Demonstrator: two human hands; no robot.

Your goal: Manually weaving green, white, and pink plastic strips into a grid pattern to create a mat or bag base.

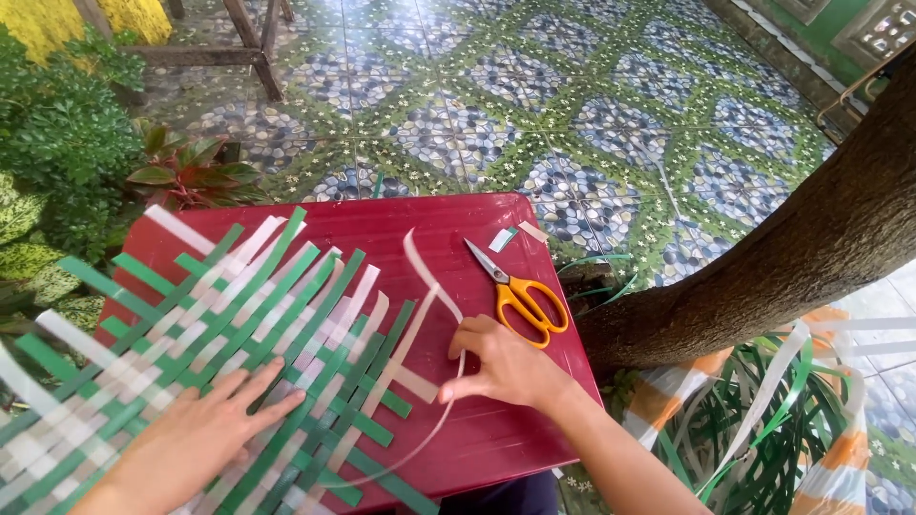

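Green and white plastic strips make up the woven mat [219, 353] spread over the red worktop [448, 224], and your left hand [196, 434] lies flat and released on it, pinning the weave while your right hand [506, 367] pinches a loose white strip [425, 277] just beside its edge. You look mid-weave, so the next move calls for threading that strip over and under cleanly. Orange-handled scissors [520, 291] lie just beyond your right hand; no container shows.
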